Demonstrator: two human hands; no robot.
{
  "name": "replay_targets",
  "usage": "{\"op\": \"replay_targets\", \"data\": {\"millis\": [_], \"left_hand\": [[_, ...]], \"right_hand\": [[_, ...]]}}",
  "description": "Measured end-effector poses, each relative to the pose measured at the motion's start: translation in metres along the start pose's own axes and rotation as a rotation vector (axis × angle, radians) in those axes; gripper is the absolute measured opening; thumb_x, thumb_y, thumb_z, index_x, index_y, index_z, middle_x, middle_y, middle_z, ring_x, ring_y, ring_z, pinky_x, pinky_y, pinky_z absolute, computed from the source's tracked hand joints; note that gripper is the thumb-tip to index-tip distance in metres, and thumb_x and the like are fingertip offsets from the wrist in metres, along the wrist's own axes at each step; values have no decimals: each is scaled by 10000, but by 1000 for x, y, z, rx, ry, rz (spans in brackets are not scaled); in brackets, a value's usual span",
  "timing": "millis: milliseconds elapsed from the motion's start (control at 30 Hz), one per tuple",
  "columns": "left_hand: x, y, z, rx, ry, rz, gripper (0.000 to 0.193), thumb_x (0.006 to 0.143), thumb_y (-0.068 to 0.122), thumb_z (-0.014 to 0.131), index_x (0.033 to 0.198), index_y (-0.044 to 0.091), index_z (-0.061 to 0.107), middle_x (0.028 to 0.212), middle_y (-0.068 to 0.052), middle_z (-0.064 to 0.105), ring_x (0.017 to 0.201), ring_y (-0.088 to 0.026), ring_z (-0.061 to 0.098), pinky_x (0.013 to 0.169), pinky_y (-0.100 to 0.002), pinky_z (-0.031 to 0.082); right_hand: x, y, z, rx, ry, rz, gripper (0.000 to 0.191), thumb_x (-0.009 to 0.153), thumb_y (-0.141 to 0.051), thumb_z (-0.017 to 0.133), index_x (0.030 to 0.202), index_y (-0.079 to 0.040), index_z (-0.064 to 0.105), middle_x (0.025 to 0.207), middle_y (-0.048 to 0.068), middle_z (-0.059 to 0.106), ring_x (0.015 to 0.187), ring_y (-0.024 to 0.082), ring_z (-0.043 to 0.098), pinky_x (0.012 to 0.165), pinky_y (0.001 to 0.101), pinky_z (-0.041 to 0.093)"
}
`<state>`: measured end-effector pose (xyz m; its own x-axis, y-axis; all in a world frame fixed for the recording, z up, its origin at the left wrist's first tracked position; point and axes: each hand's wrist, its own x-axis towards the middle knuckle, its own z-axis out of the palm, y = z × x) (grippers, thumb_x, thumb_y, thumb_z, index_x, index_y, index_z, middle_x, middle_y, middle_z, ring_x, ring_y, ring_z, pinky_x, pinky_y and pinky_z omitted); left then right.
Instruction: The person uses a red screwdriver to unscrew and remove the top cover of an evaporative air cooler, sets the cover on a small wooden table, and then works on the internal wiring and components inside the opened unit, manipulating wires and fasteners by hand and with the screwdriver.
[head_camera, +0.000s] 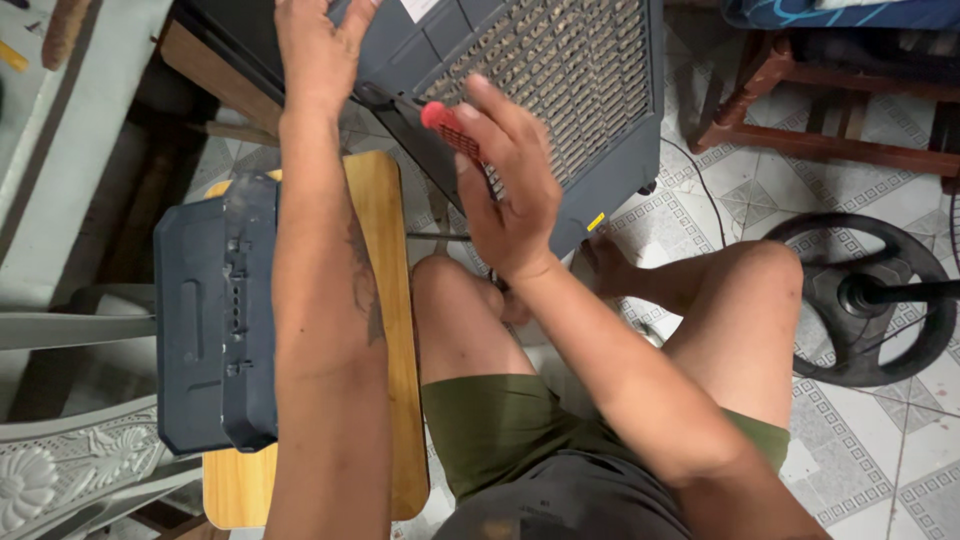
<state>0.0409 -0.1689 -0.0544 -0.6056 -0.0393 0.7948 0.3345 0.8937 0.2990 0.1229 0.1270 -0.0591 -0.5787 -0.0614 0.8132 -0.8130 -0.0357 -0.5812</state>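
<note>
The left hand (318, 50) has its fingertips cut off by the top edge; the screwdriver (445, 128) shaft hides behind the right hand (510, 190).

Air cooler (560, 90) just beyond both hands, detached panel (215, 310) on wooden stool (385, 300) left of the left hand (315, 50), fan base (865, 295) on floor far right of the right hand (510, 180).

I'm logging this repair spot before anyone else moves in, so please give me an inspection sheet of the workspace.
Surface: patterned tile floor; wooden stool at the person's left.
Job's things: dark grey cooler unit with grille, tilted; red-handled screwdriver.
Clutter: detached dark grey panel lying on the stool.
Grippers: left hand pressed on the unit's casing; right hand around the screwdriver.
Cables: thin black cord on the tiles.
Surroundings: round black fan base, wooden furniture frame, pale plastic chair.
</note>
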Motion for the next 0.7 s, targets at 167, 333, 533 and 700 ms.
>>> {"op": "replay_targets", "data": {"millis": [167,333,533,700], "left_hand": [[1,-1,1,42,-56,-219,357,949,308,871,1056,-4,735,1035,-214,732,1000,-408,677,869,-460,519],[1,3,-1,47,-41,-140,313,964,292,866,1073,15,770,1068,-217,740,1048,-413,648,907,-472,495],[1,7,-3,49,-29,-141,310,973,288,863,1077,14,763,1059,-217,739,1038,-415,648,890,-469,501],[1,9,-3,48,-30,-140,305,963,287,865,1066,17,769,1041,-208,745,1022,-408,652,878,-465,505]], "right_hand": [[2,-5,2,24,30,38,462,953,33,789,1375,-49,619,1465,125,503,1165,238,583,994,296,522],[5,-8,0,135,-11,116,411,972,86,754,1342,-63,652,1321,103,575,1083,229,652,886,275,574],[4,-7,0,47,0,11,458,936,128,542,1362,-39,573,1333,137,617,1215,302,619,1115,353,482],[-2,-2,5,-22,-6,41,367,954,50,687,1294,-23,569,1354,158,616,1216,315,589,1087,363,427]]}}
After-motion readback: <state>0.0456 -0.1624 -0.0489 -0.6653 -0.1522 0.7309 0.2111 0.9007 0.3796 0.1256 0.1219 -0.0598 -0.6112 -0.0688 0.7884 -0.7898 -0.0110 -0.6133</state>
